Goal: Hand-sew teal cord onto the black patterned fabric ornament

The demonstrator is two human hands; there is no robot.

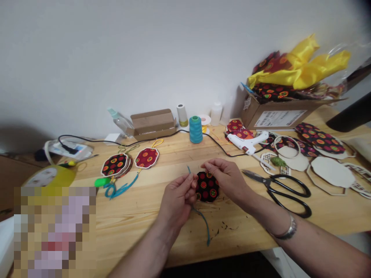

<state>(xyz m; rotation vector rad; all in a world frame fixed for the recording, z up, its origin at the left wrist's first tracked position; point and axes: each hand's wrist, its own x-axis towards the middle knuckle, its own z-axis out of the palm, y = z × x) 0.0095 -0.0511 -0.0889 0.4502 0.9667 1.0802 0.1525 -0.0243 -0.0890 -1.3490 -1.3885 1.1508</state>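
My left hand [181,191] is closed in a pinch on a teal cord [205,221]. One end of the cord pokes up above the fingertips, and the longer end hangs down and curves over the table. Beside it, a black fabric-covered disc [207,187] with red and orange flower circles sits between my two hands. The fingers of my right hand [224,175] are pinched together at the disc's upper edge; what lies between them is too small to make out. To the right of that hand lie black-handled scissors [268,180], their blades slightly apart.
A teal thread spool [196,130] stands behind my hands. Finished patterned pendants [147,158] lie to the left. At right are a white glue gun [246,142], pale cut-out shapes [330,172] and a cardboard box [275,112] of fabric. A black cable [139,142] crosses the back.
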